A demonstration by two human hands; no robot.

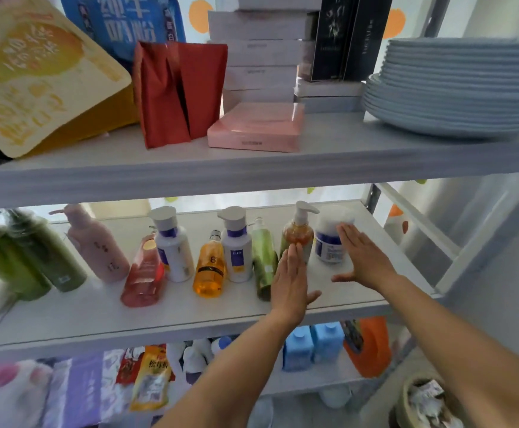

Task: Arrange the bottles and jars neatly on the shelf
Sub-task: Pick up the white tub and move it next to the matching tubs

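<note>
A row of bottles stands along the middle shelf (pixel 171 316): two dark green bottles (pixel 36 257) at the left, a pink pump bottle (pixel 97 245), a red refill pouch (pixel 144 273), two white bottles (pixel 173 248), an orange bottle (pixel 210 270), a green bottle (pixel 264 261), an amber pump bottle (pixel 298 233) and a white jar (pixel 330 239) at the right. My left hand (pixel 290 282) is flat and open in front of the green and amber bottles. My right hand (pixel 363 257) is open, its fingers against the white jar's right side. Neither hand holds anything.
The upper shelf carries snack bags (pixel 36 75), a red pouch (pixel 178 91), a pink box (pixel 255 128), stacked boxes and a pile of blue plates (pixel 455 84). The lower shelf holds blue bottles (pixel 312 344), an orange jug (pixel 372 347) and packets. A shelf post (pixel 492 230) stands at the right.
</note>
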